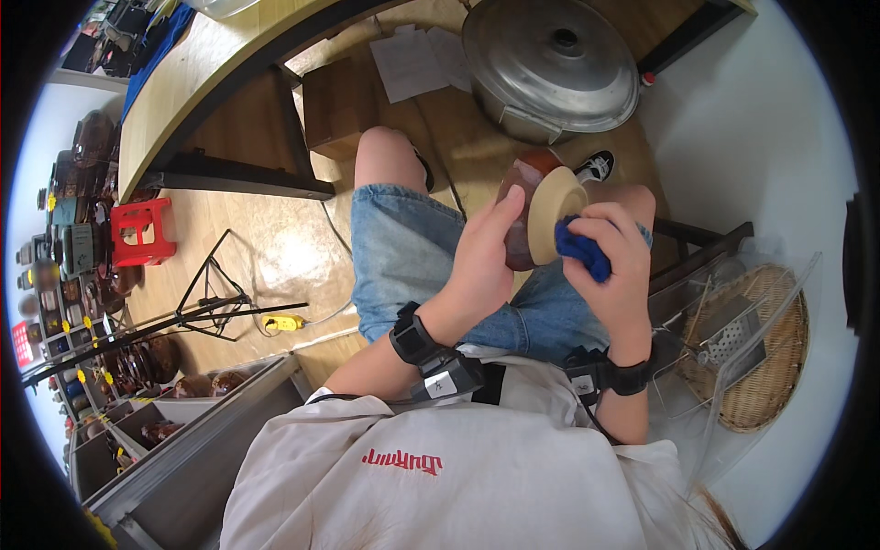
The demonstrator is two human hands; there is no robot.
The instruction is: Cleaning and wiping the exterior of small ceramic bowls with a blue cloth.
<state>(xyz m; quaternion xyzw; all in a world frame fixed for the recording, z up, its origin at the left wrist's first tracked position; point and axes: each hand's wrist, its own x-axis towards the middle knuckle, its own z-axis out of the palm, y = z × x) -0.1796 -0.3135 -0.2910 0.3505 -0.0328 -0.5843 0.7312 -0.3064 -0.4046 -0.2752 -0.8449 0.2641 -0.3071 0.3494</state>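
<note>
Above my lap, my left hand (484, 252) grips a glossy reddish-brown ceramic jar (519, 229), its fingers mostly hidden behind the body. The jar is tilted, with its pale tan round end (555, 209) turned to the right. My right hand (612, 261) is closed around a bunched dark blue cloth (583, 251), which touches the edge of that tan end. Both wrists wear black strapped devices.
A large lidded metal pot (550, 69) stands on the floor ahead, near a brown box (337, 105) and papers (417, 64). A table (197, 87), red stool (142, 231) and black tripod (215, 293) are left. A wicker basket (775, 357) leans at right.
</note>
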